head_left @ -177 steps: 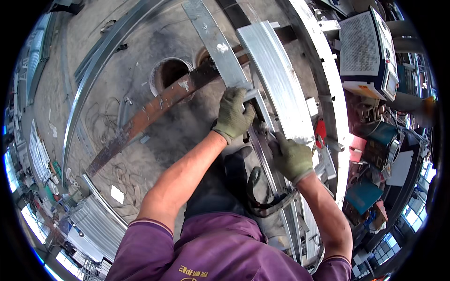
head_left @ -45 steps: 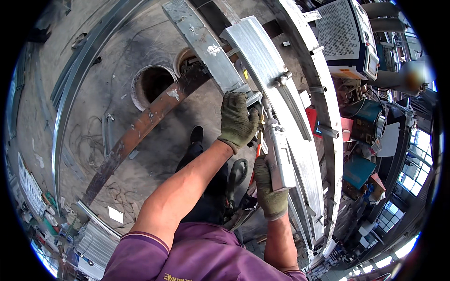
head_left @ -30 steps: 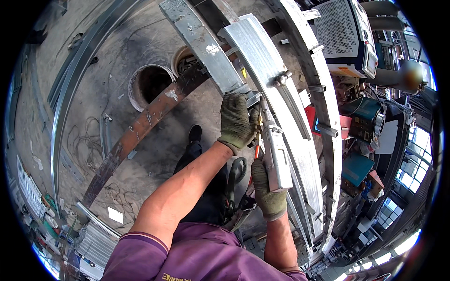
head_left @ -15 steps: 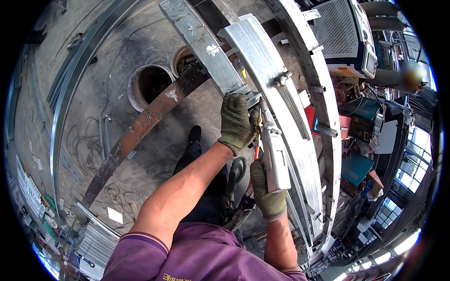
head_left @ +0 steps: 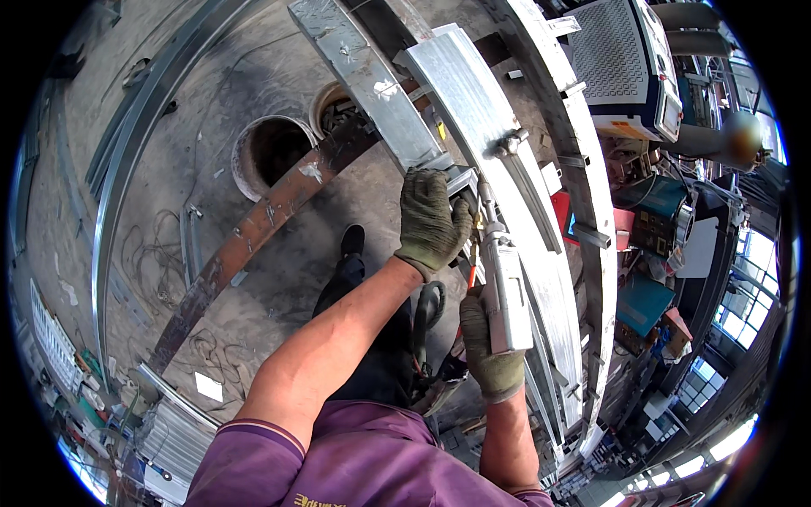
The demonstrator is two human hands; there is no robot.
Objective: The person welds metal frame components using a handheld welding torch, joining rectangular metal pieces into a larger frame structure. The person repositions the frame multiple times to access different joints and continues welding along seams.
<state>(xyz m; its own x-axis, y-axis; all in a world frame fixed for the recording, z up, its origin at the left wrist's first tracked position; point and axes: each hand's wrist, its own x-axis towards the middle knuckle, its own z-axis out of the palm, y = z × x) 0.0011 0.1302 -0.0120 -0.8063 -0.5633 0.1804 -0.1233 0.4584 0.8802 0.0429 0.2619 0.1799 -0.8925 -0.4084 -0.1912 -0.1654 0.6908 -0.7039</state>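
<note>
My left hand (head_left: 431, 221), in a dark green knit glove, is closed on a small metal angle piece (head_left: 462, 179) at the near end of a grey steel beam (head_left: 372, 84). My fingers hide part of the piece. My right hand (head_left: 492, 351), gloved the same way, grips a silver, boxy handheld welding gun (head_left: 508, 291) from below. The gun's narrow nozzle (head_left: 486, 194) points away from me, just right of the angle piece. A yellow and orange line runs beside the gun, near my left fingers.
A wide bright metal channel (head_left: 469, 93) and a long curved frame (head_left: 579, 169) lie to the right. A rusty beam (head_left: 262, 220) crosses the floor toward two round buckets, the nearer one pale (head_left: 245, 173). A white machine with a perforated panel (head_left: 608, 59) stands at the far right.
My right hand and the welding gun have shifted right and slightly toward me, so the nozzle stands farther from the angle piece. My left hand has stayed almost where it was.
</note>
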